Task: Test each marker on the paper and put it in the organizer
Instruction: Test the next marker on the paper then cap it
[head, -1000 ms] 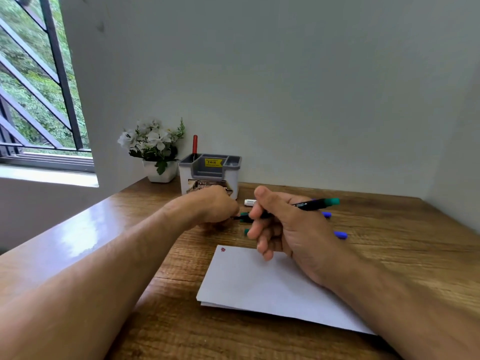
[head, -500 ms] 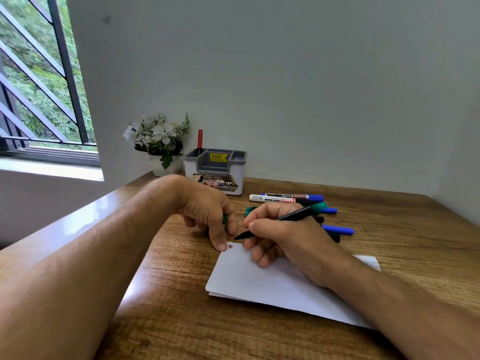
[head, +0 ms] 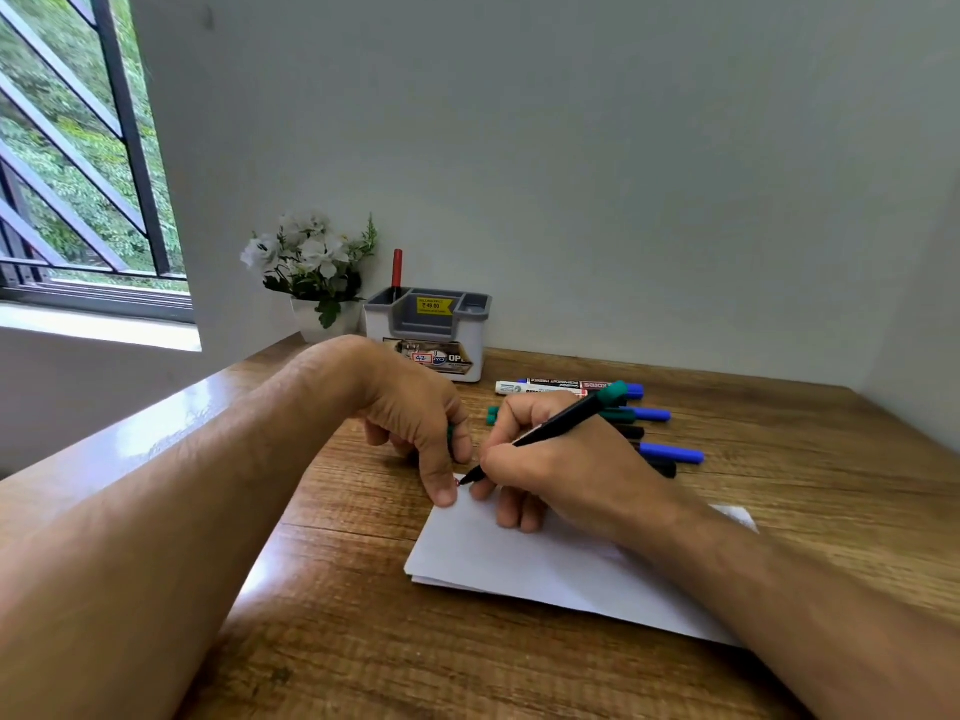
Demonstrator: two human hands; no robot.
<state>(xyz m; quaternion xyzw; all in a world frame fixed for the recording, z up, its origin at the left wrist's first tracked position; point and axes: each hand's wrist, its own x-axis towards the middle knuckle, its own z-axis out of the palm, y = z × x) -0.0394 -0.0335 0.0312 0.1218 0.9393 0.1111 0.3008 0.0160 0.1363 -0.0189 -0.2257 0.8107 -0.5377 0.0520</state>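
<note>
The brown wood-grain table is carrying every item. The white sheet of paper is lying flat near the table's centre, its far-left corner pointing toward 11 o'clock.

The right hand is resting on the paper's far edge, its thumb and fingers clenched around the slim black marker with the green end cap. This marker is slanting, green end cap raised toward 1 o'clock, uncapped black tip lowered to the paper's far-left corner beside a small red mark.

The left hand is lying at 9 o'clock from the right hand. Its extended finger is pressing down on the paper's corner, while the curled fingers are grasping a small green cap, only partly visible.

The white-and-grey plastic desk organizer is standing at 12 o'clock from the hands, against the wall, with a red marker upright in its left rear compartment. The white pot of white flowers is sitting just beside it at 9 o'clock.

The loose group of blue, green, black and white markers is lying on the table at 1 o'clock from the right hand.
</note>
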